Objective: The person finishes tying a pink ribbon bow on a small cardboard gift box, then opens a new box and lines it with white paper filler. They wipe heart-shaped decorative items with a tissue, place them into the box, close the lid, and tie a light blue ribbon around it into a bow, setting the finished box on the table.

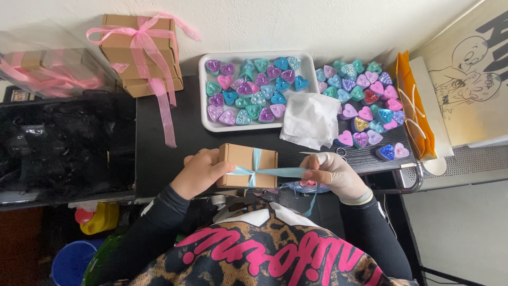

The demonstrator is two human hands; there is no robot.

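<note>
We've got the box (pixel 246 164) at the near edge of the black table (pixel 164 137), blue ribbon (pixel 275 172) crossed over its top. Our left hand (pixel 201 172) is closed around the box's left end, thumb pressing on the ribbon. Our gloved right hand (pixel 336 172) pinches the ribbon, pulled out sideways. Behind sit a tray (pixel 203 95) of hearts (pixel 254 90), a tissue (pixel 311 119), more boxes (pixel 140 53) with pink bows.

Left hand (pixel 200 172) steadies a small brown box (pixel 247 165) while right hand (pixel 334 172) pulls its blue ribbon (pixel 280 172).
</note>
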